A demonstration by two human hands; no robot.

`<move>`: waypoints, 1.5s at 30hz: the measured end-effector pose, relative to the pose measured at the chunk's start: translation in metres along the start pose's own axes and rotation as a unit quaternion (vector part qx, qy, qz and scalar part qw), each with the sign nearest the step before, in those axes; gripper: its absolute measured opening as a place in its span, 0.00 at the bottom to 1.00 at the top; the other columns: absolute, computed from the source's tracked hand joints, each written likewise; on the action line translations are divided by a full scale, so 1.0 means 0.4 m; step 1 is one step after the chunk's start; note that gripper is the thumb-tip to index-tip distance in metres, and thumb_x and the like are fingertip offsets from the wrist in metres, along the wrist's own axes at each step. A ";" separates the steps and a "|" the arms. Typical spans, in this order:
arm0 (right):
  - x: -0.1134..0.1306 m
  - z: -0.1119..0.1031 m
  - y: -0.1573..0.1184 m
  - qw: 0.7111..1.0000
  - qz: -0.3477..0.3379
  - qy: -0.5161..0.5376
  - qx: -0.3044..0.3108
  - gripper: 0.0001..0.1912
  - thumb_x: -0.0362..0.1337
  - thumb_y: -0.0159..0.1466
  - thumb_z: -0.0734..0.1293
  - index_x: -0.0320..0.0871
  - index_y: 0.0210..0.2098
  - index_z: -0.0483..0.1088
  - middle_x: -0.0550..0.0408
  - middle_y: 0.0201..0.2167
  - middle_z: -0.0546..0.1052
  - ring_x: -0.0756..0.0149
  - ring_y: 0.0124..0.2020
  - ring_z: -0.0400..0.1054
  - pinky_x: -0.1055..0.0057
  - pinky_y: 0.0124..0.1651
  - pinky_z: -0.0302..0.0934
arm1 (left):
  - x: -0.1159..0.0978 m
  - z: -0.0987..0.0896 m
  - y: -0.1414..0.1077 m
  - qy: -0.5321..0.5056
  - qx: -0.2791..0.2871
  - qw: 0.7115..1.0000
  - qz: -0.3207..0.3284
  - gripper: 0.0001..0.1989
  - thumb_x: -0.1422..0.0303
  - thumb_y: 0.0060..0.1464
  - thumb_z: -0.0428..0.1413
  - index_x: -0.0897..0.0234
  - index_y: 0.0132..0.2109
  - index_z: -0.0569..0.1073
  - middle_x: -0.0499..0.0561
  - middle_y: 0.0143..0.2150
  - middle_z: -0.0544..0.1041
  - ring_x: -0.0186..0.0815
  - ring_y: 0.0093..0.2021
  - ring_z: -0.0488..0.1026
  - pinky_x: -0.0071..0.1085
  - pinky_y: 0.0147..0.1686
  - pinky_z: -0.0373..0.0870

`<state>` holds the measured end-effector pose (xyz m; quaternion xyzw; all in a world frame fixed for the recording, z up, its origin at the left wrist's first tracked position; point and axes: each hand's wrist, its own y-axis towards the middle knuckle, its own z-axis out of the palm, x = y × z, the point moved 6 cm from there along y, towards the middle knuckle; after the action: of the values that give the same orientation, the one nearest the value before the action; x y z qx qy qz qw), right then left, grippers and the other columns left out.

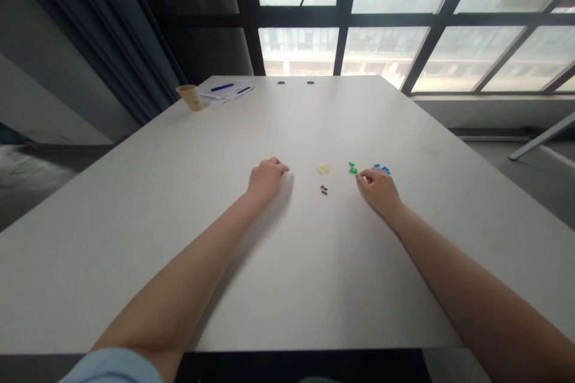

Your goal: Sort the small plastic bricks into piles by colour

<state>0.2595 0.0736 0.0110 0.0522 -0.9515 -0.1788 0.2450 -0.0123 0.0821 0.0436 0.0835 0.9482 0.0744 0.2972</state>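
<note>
My left hand (266,177) rests on the white table with its fingers curled and pressed together. Whatever might be in its fingertips is too small to see. Right of it lie a cluster of small pale yellow pieces (323,169) and, closer to me, a few tiny dark brown pieces (324,190). My right hand (380,188) is closed in a pinch, thumb and forefinger meeting at the edge of some small green pieces (353,168). I cannot make out whether one is gripped. Several blue pieces (382,168) sit just behind that hand, partly hidden by it.
At the table's far left edge stands a tan cup (191,97), tilted in view. Beside it lie white papers (227,91) with a blue pen (222,87) on top. Two dark round inserts are set into the far tabletop (309,119). Windows rise behind.
</note>
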 end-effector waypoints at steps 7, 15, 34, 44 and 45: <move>0.065 -0.005 -0.037 0.998 -0.056 0.023 0.036 0.12 0.39 0.58 0.59 0.42 0.24 0.70 0.56 0.20 0.65 0.68 0.26 0.59 0.72 0.32 0.51 | 0.074 -0.036 0.024 0.241 0.016 0.970 0.003 0.10 0.70 0.52 0.51 0.56 0.34 0.78 0.53 0.42 0.72 0.44 0.45 0.65 0.39 0.39 0.58; 0.065 -0.003 -0.040 0.997 -0.058 0.027 0.042 0.12 0.38 0.58 0.59 0.42 0.23 0.69 0.57 0.20 0.65 0.68 0.26 0.59 0.72 0.33 0.51 | 0.064 -0.012 0.016 0.272 0.041 0.960 0.045 0.13 0.69 0.54 0.47 0.58 0.35 0.77 0.54 0.44 0.72 0.46 0.45 0.64 0.39 0.38 0.57; 0.073 -0.005 -0.042 0.996 -0.059 0.028 0.053 0.12 0.39 0.58 0.59 0.42 0.23 0.69 0.56 0.21 0.65 0.68 0.26 0.60 0.72 0.33 0.51 | 0.044 0.011 0.016 0.066 0.039 0.996 0.045 0.08 0.69 0.50 0.51 0.65 0.37 0.72 0.54 0.33 0.75 0.36 0.34 0.69 0.31 0.34 0.61; 0.082 -0.004 -0.042 0.996 -0.063 0.031 0.060 0.12 0.38 0.59 0.59 0.42 0.24 0.70 0.56 0.22 0.66 0.68 0.27 0.60 0.72 0.33 0.52 | -0.065 0.091 -0.043 -0.509 0.136 0.849 -0.030 0.17 0.63 0.33 0.65 0.67 0.31 0.75 0.49 0.27 0.75 0.29 0.28 0.70 0.30 0.35 0.68; 0.083 -0.005 -0.042 0.996 -0.064 0.030 0.059 0.12 0.38 0.59 0.59 0.42 0.24 0.70 0.56 0.22 0.66 0.68 0.27 0.60 0.72 0.33 0.52 | -0.081 0.093 -0.054 -0.528 0.128 0.840 -0.017 0.16 0.64 0.32 0.66 0.67 0.30 0.75 0.49 0.26 0.75 0.29 0.28 0.70 0.29 0.34 0.68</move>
<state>0.2314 0.0513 0.0213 0.1325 -0.9472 -0.1359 0.2584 0.0329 0.0578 0.0270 0.1310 0.6503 -0.1080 0.7405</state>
